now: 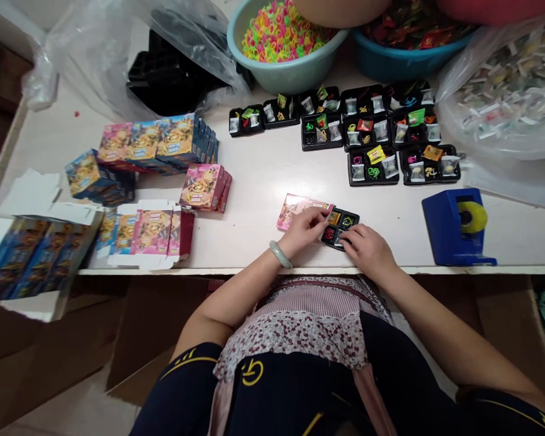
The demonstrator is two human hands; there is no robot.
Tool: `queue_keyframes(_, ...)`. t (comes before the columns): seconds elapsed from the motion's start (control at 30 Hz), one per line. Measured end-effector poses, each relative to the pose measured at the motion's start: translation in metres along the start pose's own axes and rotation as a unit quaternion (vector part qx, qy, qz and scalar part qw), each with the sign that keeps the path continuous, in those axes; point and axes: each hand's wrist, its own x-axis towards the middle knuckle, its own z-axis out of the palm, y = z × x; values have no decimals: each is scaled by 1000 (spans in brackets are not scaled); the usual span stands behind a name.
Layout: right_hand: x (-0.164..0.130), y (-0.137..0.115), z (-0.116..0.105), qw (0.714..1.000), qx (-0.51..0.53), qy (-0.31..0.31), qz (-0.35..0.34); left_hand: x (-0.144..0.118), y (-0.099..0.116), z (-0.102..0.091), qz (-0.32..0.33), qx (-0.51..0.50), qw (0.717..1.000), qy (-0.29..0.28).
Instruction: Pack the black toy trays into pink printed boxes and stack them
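A flat pink printed box (297,209) lies near the table's front edge, its right end against a small black compartment tray (345,221). My left hand (303,232), with a pale bangle at the wrist, is closed at the box's right end, thumb and fingers pinching its edge beside the tray. My right hand (367,247) is closed on the tray's near right side, fingertips by a small clear packet (338,238). An orange packet, a yellow-green piece and red pieces show in the other compartments. My fingers partly cover both tray and box.
Several filled black trays (373,166) stand at the back right. A blue tape dispenser (452,227) sits right of my hands. Stacked printed boxes (154,142) and an open carton (68,242) are at left. Behind stand a tub of bright rings (286,66) and a packet-filled plastic bag (504,97).
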Motion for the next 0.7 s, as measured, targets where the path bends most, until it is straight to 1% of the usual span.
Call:
queue_keyframes(0.1,5,-5,11,999,30,9,34,1,5,11,11,-5,1000,-29)
queue_keyframes(0.17,8,-8,8,994,94,26,54,1,14,10,5,-24,999,-28)
queue_keyframes(0.23,12,-9,-6,985,153,63,49,-1,28,-2,-11,-70,997,-37)
queue_keyframes(0.3,17,-12,-24,983,165,76,6,-2,43,-22,-30,-125,990,-59)
queue_keyframes(0.33,21,-14,-33,985,158,64,-25,-3,49,-33,-41,-143,987,-62)
queue_keyframes(0.4,31,-20,-44,985,154,18,-72,-7,55,-53,-60,-161,984,-38)
queue_keyframes(0.43,36,-24,-46,984,159,6,-75,-10,53,-59,-62,-165,984,-19)
queue_keyframes(0.47,41,-28,-45,984,164,7,-63,-15,49,-63,-58,-168,984,1)
queue_keyframes(0.53,46,-32,-39,985,165,28,-33,-28,35,-61,-39,-167,985,33)
queue_keyframes(0.6,45,-33,-30,987,156,34,-28,-44,17,-50,-28,-146,987,63)
queue_keyframes(0.7,35,-27,-19,986,159,23,-35,-63,-4,-28,-28,-114,983,145)
